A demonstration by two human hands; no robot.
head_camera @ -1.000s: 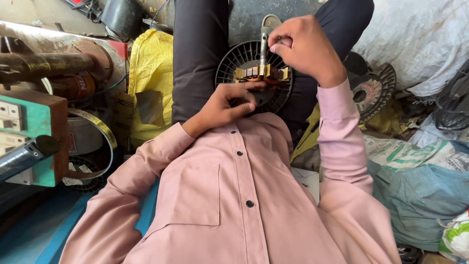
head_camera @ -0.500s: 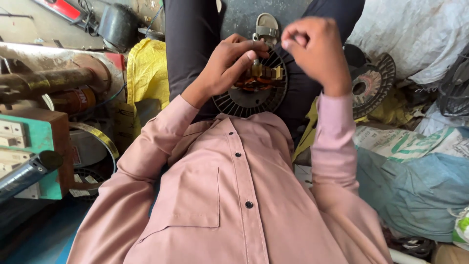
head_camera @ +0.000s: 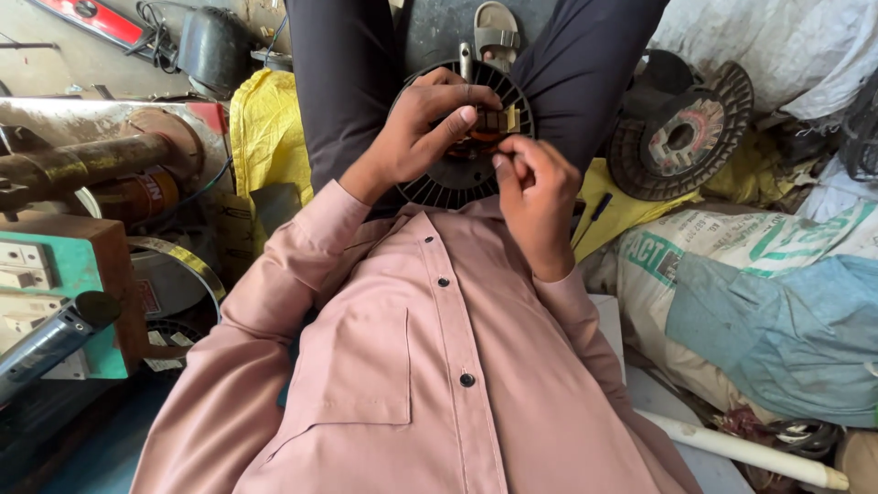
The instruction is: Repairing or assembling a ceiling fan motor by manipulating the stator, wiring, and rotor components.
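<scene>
Item: black ribbed fan-motor disc (head_camera: 439,187), round, lying flat on the person's lap between the dark-trousered thighs, at 12 o'clock from the pink shirt front.

Centre of item: copper-wound stator core (head_camera: 483,137) with a pale yellow tab (head_camera: 511,117) at its 2 o'clock edge. Core sits right of the disc's middle; its long axis cannot be told, as the hands cover most of it.

Left hand (head_camera: 416,133): comes in from 8 o'clock, draped over the disc's upper half, fingers curled down onto the core, thumb tip touching its left side. Closed around the core and disc, steadying.

Right hand (head_camera: 535,197): comes in from 5 o'clock, fingertips pinched together at the core's lower right edge, just beside the left thumb. What is pinched is too small to tell; possibly a wire end. Both hands are at the core; the right holds the finer contact.

A metal shaft tip (head_camera: 465,57) shows at the disc's 12 o'clock rim.

Surroundings: grey sandal (head_camera: 498,32) at 12 o'clock beyond the disc; second ribbed disc with a worn label (head_camera: 681,137) at 3 o'clock, well apart; yellow cloth (head_camera: 265,137) at 9 o'clock; rusted machine roller (head_camera: 82,165) and green switch box (head_camera: 50,284) far left; printed sacks (head_camera: 759,293) at 4 o'clock; white pipe (head_camera: 741,448) lower right.

Obstructions: none between hands and core; thighs close in on both sides.
</scene>
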